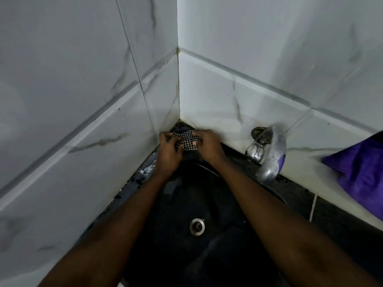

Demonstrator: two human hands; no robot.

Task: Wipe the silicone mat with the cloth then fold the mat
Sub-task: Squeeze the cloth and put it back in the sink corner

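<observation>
A small black-and-white checkered cloth [187, 138] is bunched in the far corner of the dark counter, behind a black sink. My left hand [169, 151] grips its left side with curled fingers. My right hand [209, 145] grips its right side, thumb pressed on the fabric. Both hands meet over the cloth right against the tiled corner. A purple sheet, possibly the silicone mat [360, 172], lies at the right edge, partly cut off by the frame.
The black sink [228, 204] with a metal drain [197, 226] fills the space below my forearms. A chrome tap [267, 156] juts from the right wall over the basin. White marbled tile walls close in on the left and at the back.
</observation>
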